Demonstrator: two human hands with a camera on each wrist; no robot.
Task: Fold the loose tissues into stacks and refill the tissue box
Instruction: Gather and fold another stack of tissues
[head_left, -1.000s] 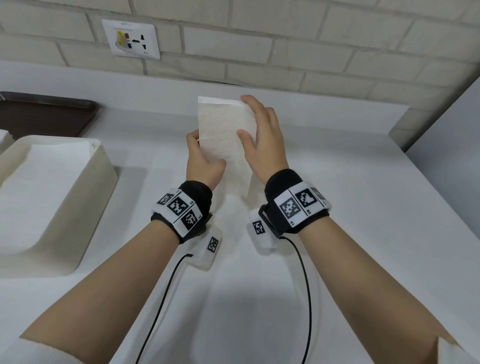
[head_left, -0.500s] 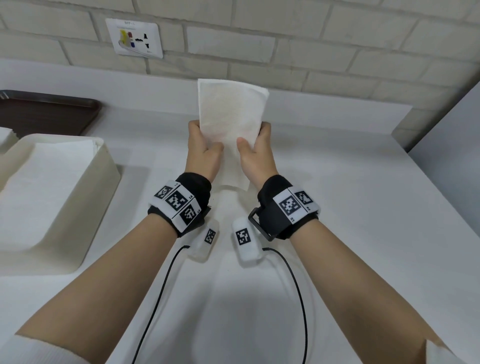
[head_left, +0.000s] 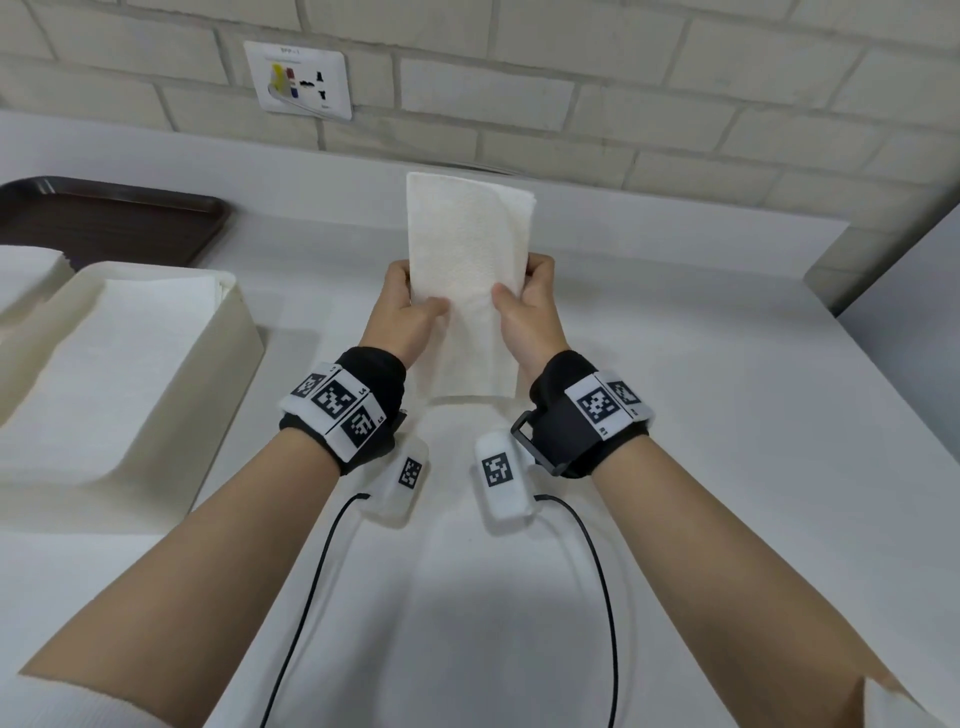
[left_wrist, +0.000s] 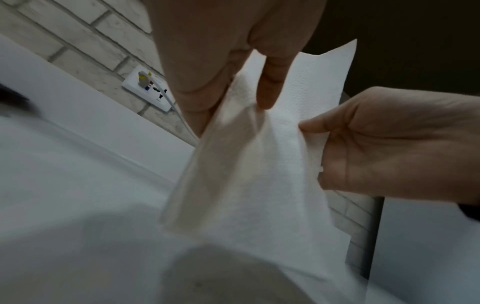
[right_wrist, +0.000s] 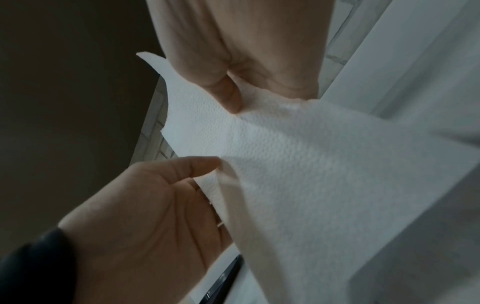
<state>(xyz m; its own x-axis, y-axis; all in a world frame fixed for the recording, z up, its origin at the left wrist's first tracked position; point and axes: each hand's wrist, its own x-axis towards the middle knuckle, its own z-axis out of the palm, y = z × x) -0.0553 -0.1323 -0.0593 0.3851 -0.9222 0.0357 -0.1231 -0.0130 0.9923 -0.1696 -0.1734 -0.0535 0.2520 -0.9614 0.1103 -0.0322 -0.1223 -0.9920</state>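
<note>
A white folded tissue (head_left: 467, 249) stands upright over the middle of the white counter, held between both hands. My left hand (head_left: 415, 296) pinches its left edge, thumb in front and fingers behind. My right hand (head_left: 522, 291) pinches its right edge the same way. In the left wrist view the left hand (left_wrist: 241, 96) nips a doubled fold of the tissue (left_wrist: 259, 174). In the right wrist view the right hand (right_wrist: 233, 92) grips the tissue (right_wrist: 298, 164) opposite the left hand (right_wrist: 155, 205). The cream tissue box (head_left: 228, 364) sits at left, open-topped, with flat tissues (head_left: 119, 353) inside.
A dark brown tray (head_left: 114, 218) lies at the back left by the wall ledge. More white tissues (head_left: 26, 270) show at the far left edge. A wall socket plate (head_left: 298, 78) is on the brick wall. Another white surface (head_left: 914, 322) rises at right.
My right hand slid down from the tissue's upper right corner to its right edge. Both hands now pinch the tissue at mid height, and it stands taller above them.
</note>
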